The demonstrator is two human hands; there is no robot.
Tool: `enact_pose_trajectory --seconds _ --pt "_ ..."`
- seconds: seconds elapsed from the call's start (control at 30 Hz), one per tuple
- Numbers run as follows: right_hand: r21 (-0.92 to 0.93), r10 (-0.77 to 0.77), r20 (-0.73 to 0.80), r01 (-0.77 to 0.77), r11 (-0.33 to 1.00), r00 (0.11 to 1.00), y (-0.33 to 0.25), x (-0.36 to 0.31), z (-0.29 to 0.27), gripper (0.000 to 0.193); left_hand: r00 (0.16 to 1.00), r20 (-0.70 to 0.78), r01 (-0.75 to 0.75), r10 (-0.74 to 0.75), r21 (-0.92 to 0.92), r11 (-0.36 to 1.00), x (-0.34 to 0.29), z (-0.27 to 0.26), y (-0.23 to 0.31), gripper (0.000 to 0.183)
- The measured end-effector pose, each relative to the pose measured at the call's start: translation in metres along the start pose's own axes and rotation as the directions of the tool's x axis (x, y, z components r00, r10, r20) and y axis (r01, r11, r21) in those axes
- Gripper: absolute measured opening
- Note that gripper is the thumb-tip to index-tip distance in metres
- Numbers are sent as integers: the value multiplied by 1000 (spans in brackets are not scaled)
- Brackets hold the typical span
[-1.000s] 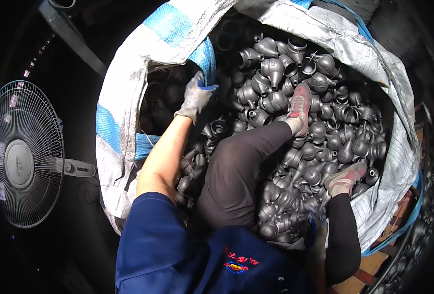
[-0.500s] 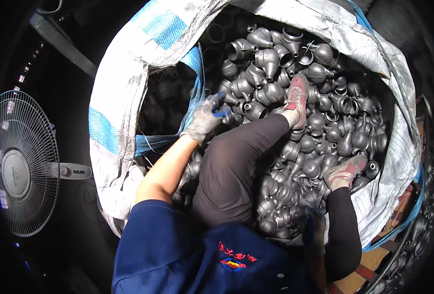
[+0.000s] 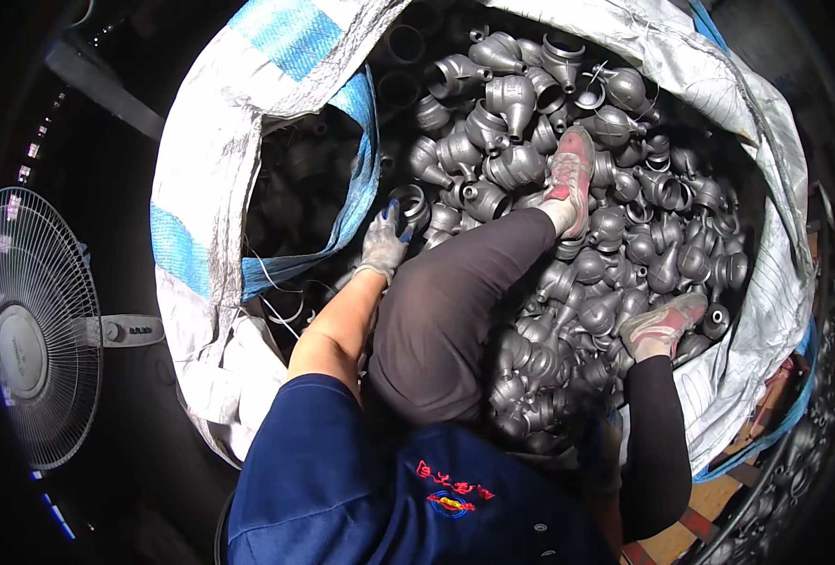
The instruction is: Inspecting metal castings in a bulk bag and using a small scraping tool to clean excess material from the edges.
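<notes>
My left hand (image 3: 383, 243), in a pale glove with blue fingertips, is beside my bent knee. Its fingers and thumb curve round the edge of a grey metal casting (image 3: 412, 204) with a round, open mouth. More bulb-shaped grey castings (image 3: 511, 102) with narrow necks are heaped around my shoes. My right hand (image 3: 606, 447) hangs in deep shadow beside my right leg, near the lower part of the heap. Its fingers are too dark to make out, and anything it holds is hidden.
A large white woven sack (image 3: 212, 179) with blue bands surrounds the heap and me. A blue strap loop (image 3: 365, 174) hangs inside its left side. A standing fan (image 3: 45, 330) is at the left. Wooden boards (image 3: 686, 537) and more castings (image 3: 775, 513) show beyond the sack at the lower right.
My left hand has drawn back to the left and nearer to me, and the round-mouthed casting shows at its fingers. My right hand has sunk deeper into shadow. The view has shifted slightly.
</notes>
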State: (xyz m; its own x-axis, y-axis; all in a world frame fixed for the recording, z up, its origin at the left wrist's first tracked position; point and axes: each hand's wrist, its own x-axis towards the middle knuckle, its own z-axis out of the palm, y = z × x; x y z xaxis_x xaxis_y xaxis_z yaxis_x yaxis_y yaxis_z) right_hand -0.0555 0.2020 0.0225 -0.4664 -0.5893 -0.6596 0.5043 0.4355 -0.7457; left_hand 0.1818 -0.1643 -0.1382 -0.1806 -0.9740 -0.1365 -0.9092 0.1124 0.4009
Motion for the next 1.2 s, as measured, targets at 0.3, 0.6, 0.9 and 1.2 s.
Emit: enact_pose_trajectory --seconds 0.3,0.6,0.9,1.2 --pt "-459 -369 210 425 780 905 -6 -1 8 32 990 31 -139 140 -20 990 83 48 -76 21" --pt "60 -139 17 138 989 990 -12 -11 -7 26 965 54 -90 255 -850 520 42 -79 75 9" --pt "307 -302 175 239 921 937 -73 -33 6 43 195 -448 -977 872 -168 132 -46 -185 197 14" --pt "408 -313 24 277 870 949 -102 -25 -22 18 115 -297 -751 948 -650 -113 -118 -113 260 7"
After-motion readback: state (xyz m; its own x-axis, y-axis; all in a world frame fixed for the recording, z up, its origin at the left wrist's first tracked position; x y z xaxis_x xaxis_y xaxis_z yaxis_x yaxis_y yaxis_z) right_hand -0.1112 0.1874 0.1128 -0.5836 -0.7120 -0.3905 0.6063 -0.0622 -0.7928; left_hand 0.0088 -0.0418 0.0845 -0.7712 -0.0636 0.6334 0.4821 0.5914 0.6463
